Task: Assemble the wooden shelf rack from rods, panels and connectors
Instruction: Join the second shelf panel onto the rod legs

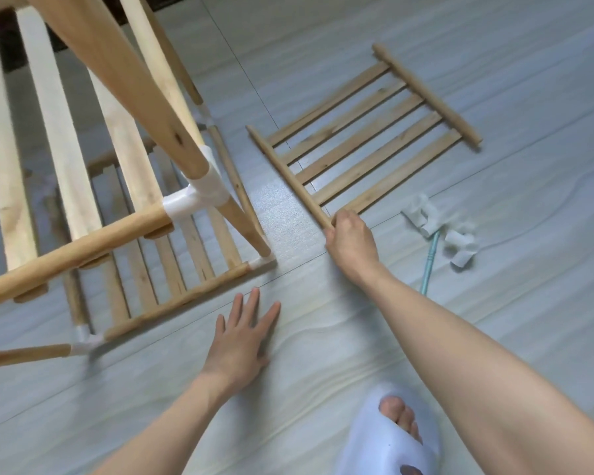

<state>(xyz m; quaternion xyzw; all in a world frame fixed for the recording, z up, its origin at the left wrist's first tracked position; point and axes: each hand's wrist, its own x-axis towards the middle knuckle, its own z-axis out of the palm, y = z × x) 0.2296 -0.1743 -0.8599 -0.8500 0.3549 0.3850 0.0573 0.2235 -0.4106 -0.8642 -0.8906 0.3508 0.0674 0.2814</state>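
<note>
Right hand point(351, 236) gripped the near rod end of the flat slatted wooden panel point(364, 138); left hand point(242, 339) lay flat, fingers spread, on the pale floor point(494, 337).

head cam | looks steeply down, forward | close over floor point(323, 337) | single view

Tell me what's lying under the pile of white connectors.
A light blue stick-like tool pokes out from under the white connectors, lying on the floor. Its upper end is covered by them, so what kind of tool it is can't be told.

pale floor point(426, 36); white slipper point(388, 450)
</note>
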